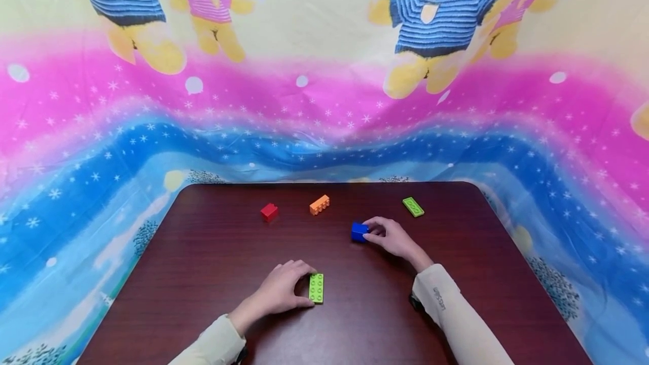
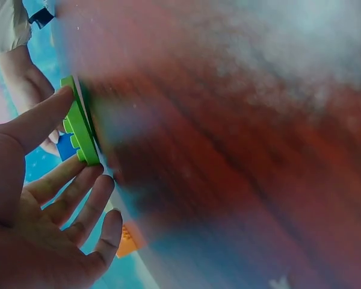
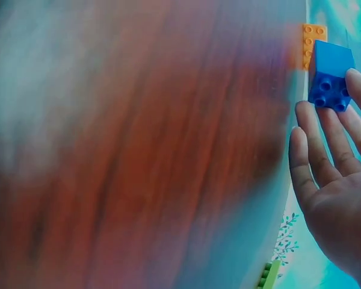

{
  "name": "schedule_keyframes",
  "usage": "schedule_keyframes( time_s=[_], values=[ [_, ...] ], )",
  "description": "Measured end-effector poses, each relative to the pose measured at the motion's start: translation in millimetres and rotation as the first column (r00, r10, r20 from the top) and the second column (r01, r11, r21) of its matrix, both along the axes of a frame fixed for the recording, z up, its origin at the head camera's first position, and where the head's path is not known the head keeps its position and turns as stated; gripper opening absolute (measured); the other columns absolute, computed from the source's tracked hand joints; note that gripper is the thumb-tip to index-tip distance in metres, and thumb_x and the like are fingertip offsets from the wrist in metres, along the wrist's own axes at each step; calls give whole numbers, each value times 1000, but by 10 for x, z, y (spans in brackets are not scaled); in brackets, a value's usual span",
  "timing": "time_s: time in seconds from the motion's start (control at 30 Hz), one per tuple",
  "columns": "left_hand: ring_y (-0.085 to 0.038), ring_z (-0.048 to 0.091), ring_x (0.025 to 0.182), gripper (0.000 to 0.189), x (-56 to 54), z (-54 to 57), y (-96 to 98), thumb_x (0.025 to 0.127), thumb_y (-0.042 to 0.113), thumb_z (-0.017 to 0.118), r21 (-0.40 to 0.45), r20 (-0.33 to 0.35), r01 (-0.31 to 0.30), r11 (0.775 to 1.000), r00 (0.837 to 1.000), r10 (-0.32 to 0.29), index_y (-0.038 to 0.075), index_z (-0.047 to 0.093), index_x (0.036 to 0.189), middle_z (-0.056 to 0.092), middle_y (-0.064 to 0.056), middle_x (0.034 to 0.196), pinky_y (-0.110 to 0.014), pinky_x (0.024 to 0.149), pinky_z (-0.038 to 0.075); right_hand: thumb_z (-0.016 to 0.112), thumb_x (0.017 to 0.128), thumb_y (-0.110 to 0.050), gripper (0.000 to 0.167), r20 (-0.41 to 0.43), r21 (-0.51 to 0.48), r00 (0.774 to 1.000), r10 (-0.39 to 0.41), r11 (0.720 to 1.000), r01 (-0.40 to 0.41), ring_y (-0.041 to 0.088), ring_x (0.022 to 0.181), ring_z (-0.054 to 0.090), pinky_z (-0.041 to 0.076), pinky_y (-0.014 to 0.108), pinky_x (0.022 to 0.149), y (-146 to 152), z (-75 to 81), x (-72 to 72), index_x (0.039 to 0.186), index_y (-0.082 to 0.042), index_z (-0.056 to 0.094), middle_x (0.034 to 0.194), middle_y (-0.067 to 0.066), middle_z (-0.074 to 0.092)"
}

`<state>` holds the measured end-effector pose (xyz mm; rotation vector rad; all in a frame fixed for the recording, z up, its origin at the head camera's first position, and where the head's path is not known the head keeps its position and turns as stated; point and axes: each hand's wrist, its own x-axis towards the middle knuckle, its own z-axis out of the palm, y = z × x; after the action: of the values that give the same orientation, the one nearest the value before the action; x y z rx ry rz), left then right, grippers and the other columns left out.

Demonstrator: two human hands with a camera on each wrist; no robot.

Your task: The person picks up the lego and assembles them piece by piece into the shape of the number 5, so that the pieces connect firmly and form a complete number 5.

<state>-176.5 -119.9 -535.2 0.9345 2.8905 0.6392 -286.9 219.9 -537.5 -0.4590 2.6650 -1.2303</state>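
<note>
My left hand (image 1: pixel 284 289) pinches a flat light-green toy building brick (image 1: pixel 316 288) by its two ends, thumb at the near end and fingertip at the far end. Its two rows of studs face up, close over the table. In the left wrist view the green brick (image 2: pixel 81 123) shows edge-on between thumb and fingers. Further off to the right, my right hand (image 1: pixel 392 238) grips a blue brick (image 1: pixel 359 232) between thumb and fingers. The right wrist view has this blue brick (image 3: pixel 332 75) turned on its side, studs toward the palm.
Along the back of the dark wooden table (image 1: pixel 228 252) lie a red brick (image 1: pixel 269 212), an orange brick (image 1: pixel 319 205) and another flat green brick (image 1: pixel 413 207). A patterned cloth with bears (image 1: pixel 324 100) hangs behind the table and down both sides.
</note>
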Motion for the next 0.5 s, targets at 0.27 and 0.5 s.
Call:
schedule_keyframes(
  time_s=[0.27,0.5],
  values=[
    [-20,63,111,64,15,8,24,72,40,93,-22,-20,3,1000,1000,-3,17,69,126,70,4,122,-42,89,51,72,99,-24,33,20,15,1000,-1,1000,1,19,108,65,55,45,97,-3,-17,-6,131,-17,67,123,4,69],
    [-19,62,110,65,28,12,26,72,41,93,-52,-51,10,999,999,-12,18,68,128,69,4,121,-40,87,51,73,99,-24,33,23,24,1000,-5,1000,5,19,108,64,55,45,98,-7,-35,-26,130,-18,67,123,4,69]
  ],
)
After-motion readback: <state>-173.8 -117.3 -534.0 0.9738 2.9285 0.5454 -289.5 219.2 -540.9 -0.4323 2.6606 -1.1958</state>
